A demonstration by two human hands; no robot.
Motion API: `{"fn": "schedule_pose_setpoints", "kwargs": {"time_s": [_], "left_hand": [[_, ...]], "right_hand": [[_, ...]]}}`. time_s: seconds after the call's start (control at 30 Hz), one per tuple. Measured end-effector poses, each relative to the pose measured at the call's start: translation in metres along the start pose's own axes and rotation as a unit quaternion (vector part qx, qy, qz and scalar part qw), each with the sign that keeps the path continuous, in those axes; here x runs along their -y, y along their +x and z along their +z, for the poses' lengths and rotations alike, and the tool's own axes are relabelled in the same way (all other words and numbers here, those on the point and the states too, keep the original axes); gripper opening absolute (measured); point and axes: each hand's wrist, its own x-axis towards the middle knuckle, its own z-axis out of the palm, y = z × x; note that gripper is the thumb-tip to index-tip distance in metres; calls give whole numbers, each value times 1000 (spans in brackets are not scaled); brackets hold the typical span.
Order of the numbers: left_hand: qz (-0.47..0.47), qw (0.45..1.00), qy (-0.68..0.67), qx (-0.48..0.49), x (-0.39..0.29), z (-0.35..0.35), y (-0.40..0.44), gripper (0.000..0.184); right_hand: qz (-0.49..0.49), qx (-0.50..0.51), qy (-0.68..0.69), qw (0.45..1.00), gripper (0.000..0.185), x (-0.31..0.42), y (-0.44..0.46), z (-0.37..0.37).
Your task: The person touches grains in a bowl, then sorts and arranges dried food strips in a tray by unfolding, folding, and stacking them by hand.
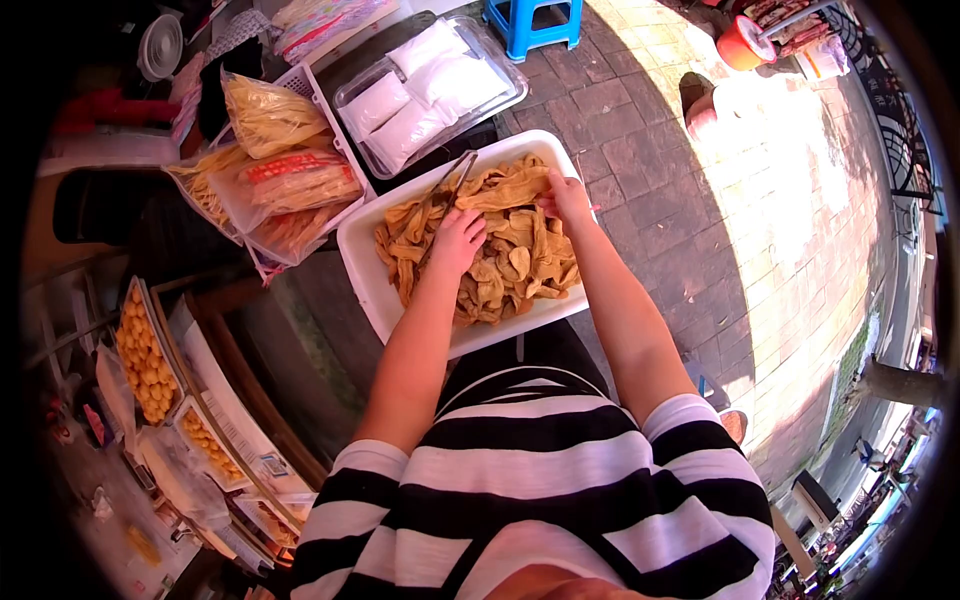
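Observation:
A white plastic tub (362,262) in front of me holds a heap of brown, wrinkled food strips (515,262), whose exact kind I cannot make out. At the tub's far right side my right hand (566,198) is closed on the end of a long, wide brown strip (508,190). My left hand (461,238) is over the heap near that strip's other end, fingers spread apart; whether the fingertips touch the strip is unclear. Metal tongs (461,178) lean in the tub beyond my left hand, their lower part among the strips.
Left of the tub, a white basket (345,150) carries bagged yellow and reddish food (290,180). A clear plastic box (515,85) with white packets (430,85) stands behind. Trays of yellow balls (145,360) are at lower left. A blue stool (535,28) stands on the brick paving (650,180).

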Motion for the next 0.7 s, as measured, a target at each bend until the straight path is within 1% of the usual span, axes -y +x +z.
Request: {"fn": "schedule_pose_setpoints", "kwargs": {"time_s": [0.03,0.1,0.13,0.2,0.23,0.27,0.3,0.4,0.47,0.5,0.53,0.63,0.67,0.7], "left_hand": [[7,999,40,-21,2,-3,3,48],[21,991,117,-65,5,-8,6,52],[24,987,144,-62,9,-11,4,50],[33,979,195,-57,19,-18,-6,47],[19,980,193,-36,27,-20,-12,45],[7,981,192,-15,36,-22,-20,43],[-6,981,193,6,43,-24,-27,42],[9,973,231,14,56,-23,-45,41],[-21,974,227,6,52,-22,-52,42],[-39,974,225,1,49,-20,-59,43],[-86,973,215,4,38,-12,-71,45],[-177,970,102,130,19,-5,-94,42],[-162,969,89,164,19,-7,-96,36],[-148,966,77,197,18,-9,-98,31]], "right_hand": [[-5,-25,-55,998,39,-2,3,-3],[-110,-26,-230,967,45,-24,2,-9],[-161,-25,-315,935,48,-36,-4,-11],[-219,-40,-417,881,45,-60,-24,-4],[-249,-47,-465,848,44,-65,-34,0],[-261,-55,-448,853,36,-66,-40,2],[-257,-36,-436,862,34,-61,-44,3],[-250,9,-381,890,27,-33,-64,-5],[-230,96,-231,940,27,-19,-75,-16],[-215,140,-154,954,27,-15,-83,-21],[-213,175,-68,959,28,-9,-90,-24],[-102,257,34,960,28,13,-111,-34],[-84,258,68,960,22,10,-112,-33],[-75,259,72,960,21,10,-115,-34]]}}
